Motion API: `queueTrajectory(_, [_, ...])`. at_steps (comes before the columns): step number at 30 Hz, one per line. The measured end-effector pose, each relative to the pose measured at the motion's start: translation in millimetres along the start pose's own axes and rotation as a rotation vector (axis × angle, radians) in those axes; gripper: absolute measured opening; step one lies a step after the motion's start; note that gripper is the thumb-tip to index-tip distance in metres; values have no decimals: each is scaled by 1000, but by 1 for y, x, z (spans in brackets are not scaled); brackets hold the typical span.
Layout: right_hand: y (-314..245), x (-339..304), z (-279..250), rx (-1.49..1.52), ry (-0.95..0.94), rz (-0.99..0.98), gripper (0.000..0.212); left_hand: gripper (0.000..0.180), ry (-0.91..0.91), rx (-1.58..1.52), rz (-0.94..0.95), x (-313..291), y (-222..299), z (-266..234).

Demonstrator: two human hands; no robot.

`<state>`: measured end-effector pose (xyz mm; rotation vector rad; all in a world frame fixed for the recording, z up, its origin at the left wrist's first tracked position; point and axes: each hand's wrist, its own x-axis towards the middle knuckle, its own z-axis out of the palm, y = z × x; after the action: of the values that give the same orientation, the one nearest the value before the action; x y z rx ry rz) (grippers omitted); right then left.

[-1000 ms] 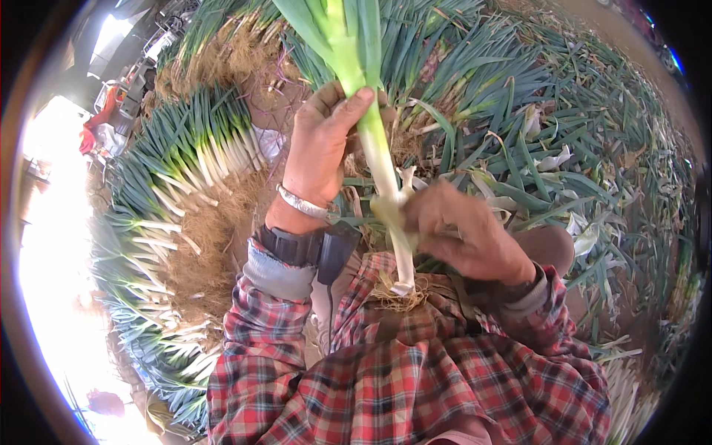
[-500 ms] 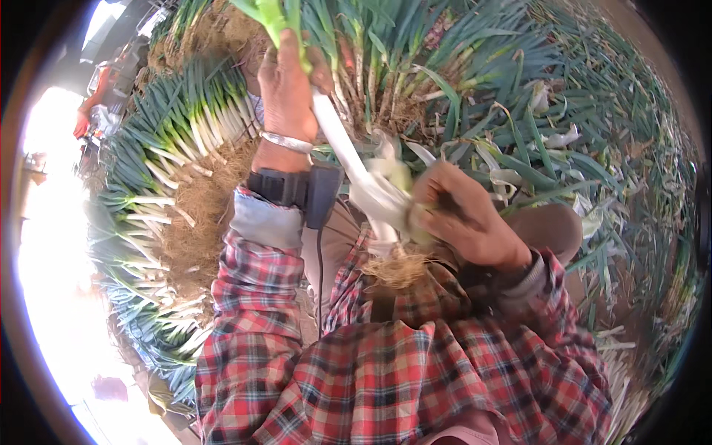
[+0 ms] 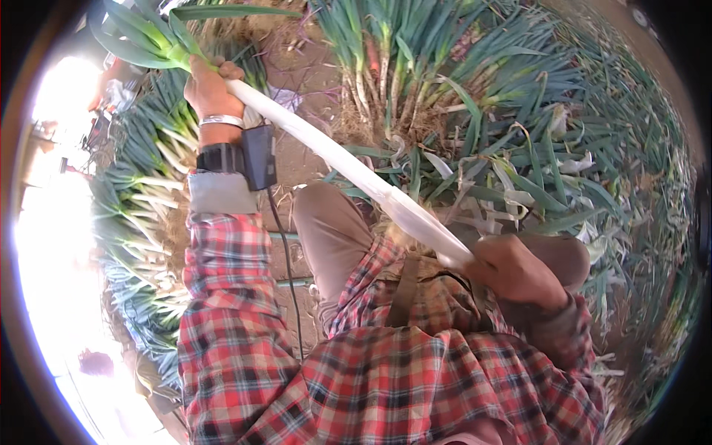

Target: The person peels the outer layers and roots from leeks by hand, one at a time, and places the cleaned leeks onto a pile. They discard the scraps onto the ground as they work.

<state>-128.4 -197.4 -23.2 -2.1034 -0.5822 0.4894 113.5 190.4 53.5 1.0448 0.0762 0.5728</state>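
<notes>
Leek (image 3: 326, 144) in mid-air over person's lap, slanting from upper left to lower right; green top at upper left, long white stem down to the right hand. Left hand (image 3: 211, 89): fingers clamped around stem just below the leaves. Right hand (image 3: 515, 271): fingers curled shut on the pale low end; cannot tell if it grips stem or a loose outer layer. Low end partly blurred.

Left wrist: pale bracelet (image 3: 222, 119), dark strap with black box (image 3: 259, 157), cable (image 3: 289, 267) running down from it. Red plaid shirt (image 3: 378, 378), brown trousers (image 3: 326, 222), knees bent either side of the leek's low end.

Surface: brown ground (image 3: 293, 55), bare patch ahead between the heaps, thin reddish strands on it, white scrap (image 3: 285, 99) near left hand. Left: curved row of leeks (image 3: 141, 200), white ends facing inward, green tops out. Ahead: bunch of leeks (image 3: 378, 67) standing roots down on the ground. Right: wide heap of leaves (image 3: 630, 163), green with pale bits, spread to the rim.

Room: far left glaring bright area (image 3: 52, 274), washed out, details unreadable. Corners black from lens.
</notes>
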Motion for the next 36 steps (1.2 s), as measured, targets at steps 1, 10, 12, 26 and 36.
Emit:
queueTrajectory(1, [-8, -13, -4, 114, -24, 102, 22, 25, -3, -41, -55, 7, 7, -8])
queueTrajectory(10, [125, -131, -101, -60, 670, 721, 36, 43, 140, -40, 112, 33, 50, -63])
queueTrajectory(12, [170, -139, -123, -1055, 839, 606, 45, 51, -179, -481, -106, 19, 35, -46])
queueTrajectory(26, [9, 60, 49, -61, 239, 12, 23, 49, -818, -889, -273, -37, 55, -25])
queueTrajectory(36, [121, 25, -13, -909, -59, 524, 25, 20, 287, -104, 83, -22, 32, -50])
